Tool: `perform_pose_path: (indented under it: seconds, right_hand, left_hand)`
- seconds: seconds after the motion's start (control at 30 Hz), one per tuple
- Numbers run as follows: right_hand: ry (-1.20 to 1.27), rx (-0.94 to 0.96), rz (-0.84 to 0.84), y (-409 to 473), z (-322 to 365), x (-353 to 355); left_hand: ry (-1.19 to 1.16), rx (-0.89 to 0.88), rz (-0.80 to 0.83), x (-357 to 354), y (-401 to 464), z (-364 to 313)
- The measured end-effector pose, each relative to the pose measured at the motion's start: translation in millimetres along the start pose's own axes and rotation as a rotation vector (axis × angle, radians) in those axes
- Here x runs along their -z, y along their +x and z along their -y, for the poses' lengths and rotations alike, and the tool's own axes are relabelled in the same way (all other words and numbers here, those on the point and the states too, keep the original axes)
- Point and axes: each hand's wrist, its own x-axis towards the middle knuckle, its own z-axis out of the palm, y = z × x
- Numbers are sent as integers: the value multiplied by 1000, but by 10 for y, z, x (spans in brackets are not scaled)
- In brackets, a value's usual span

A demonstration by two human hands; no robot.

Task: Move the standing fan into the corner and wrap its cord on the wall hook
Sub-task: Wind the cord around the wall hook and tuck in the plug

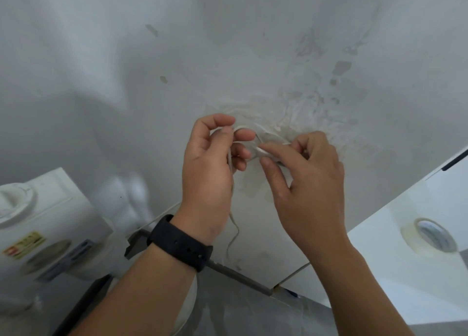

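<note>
In my head view, both of my hands are up at the wall [177,57]. My left hand [207,163] pinches a loop of the thin white cord [234,224], and the rest of the cord hangs down past my wrist. My right hand [309,173] pinches another bit of cord just beside it. I think the wall hook [266,139] is between my fingers, but it is hard to see. The fan is hidden from me here. I am on the wrapping step. Next I need to slip the loop over the hook and keep it snug
</note>
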Motion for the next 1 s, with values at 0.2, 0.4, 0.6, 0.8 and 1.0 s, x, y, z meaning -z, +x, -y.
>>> perform_pose_path:
  seconds: [0.2,0.4,0.6,0.8,1.0]
  right_hand:
    - [255,-13,-13,-32,-51,96]
    - [464,-29,163,-8,-18,238]
    - [460,8,189,-67,41,214]
    - [564,-72,85,-153,25,204]
    - [581,-303,-201,-31,-98,409]
  left_hand:
    - [198,-221,101,-10,-46,29]
    - [118,-244,228,30,-57,54]
    - [226,-280,335,60,-81,44]
    - [480,-428,326,68,-28,97]
    - [742,-564,242,22,-26,244]
